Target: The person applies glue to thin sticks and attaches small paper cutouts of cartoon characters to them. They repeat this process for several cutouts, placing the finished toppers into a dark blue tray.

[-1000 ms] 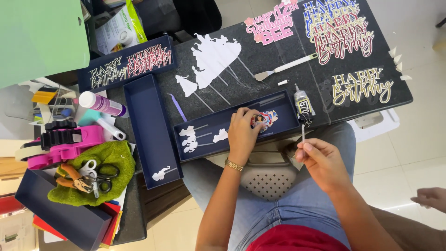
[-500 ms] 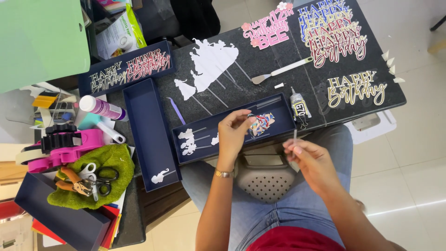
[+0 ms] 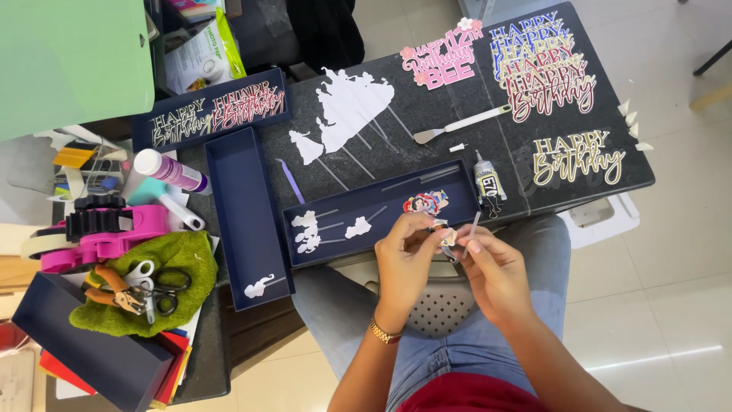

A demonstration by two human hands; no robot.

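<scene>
Above my lap, my left hand (image 3: 406, 248) pinches a small colourful paper cutout (image 3: 447, 236). My right hand (image 3: 494, 268) is beside it, holding a thin stick (image 3: 472, 226) against that cutout; the two hands touch. Just beyond them lies a dark blue box lid (image 3: 457, 183) holding several white cutouts on sticks (image 3: 309, 229) and a colourful character cutout (image 3: 427, 203). A small glue tube (image 3: 486, 181) stands at the lid's right end.
The dark table (image 3: 427, 107) carries white silhouette toppers (image 3: 347, 103), several paper birthday-lettering toppers (image 3: 545, 72), a spatula tool (image 3: 461, 126) and another navy box (image 3: 244, 217). At the left are a pink tape dispenser (image 3: 95, 233), scissors and pliers on a green towel (image 3: 141, 290), and a bottle (image 3: 171, 169).
My left hand has lifted a small cutout out of the blue lid and drawn back toward me. My right hand brought the stick in to meet it.
</scene>
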